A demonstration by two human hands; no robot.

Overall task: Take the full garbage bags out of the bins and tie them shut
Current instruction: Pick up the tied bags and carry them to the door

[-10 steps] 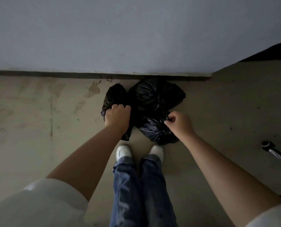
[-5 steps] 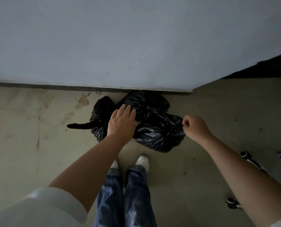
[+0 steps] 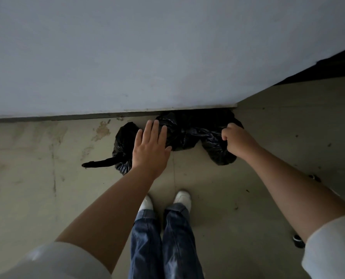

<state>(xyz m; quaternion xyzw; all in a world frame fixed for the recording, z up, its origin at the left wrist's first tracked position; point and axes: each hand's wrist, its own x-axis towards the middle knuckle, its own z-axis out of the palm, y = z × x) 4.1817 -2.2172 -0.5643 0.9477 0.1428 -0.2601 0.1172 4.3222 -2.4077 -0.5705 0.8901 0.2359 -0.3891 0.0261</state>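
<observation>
Three black garbage bags lie on the floor against the foot of a pale wall. The left bag (image 3: 123,146) has a twisted tail sticking out to the left on the floor. My left hand (image 3: 150,147) hovers over it and the middle bag (image 3: 184,131), fingers straight and spread, holding nothing. My right hand (image 3: 237,140) grips the top of the right bag (image 3: 215,152) in a fist. No bin is in view.
The pale wall (image 3: 167,57) ends at a corner at the right, with a dark opening (image 3: 340,65) beyond. My feet in white shoes (image 3: 182,198) stand just behind the bags on the stained floor. Small black caster wheels (image 3: 298,240) sit at the right edge.
My left hand let go of the left bag and opened flat above it. My right hand carried the right bag to the right, toward the wall corner. I stepped back a little.
</observation>
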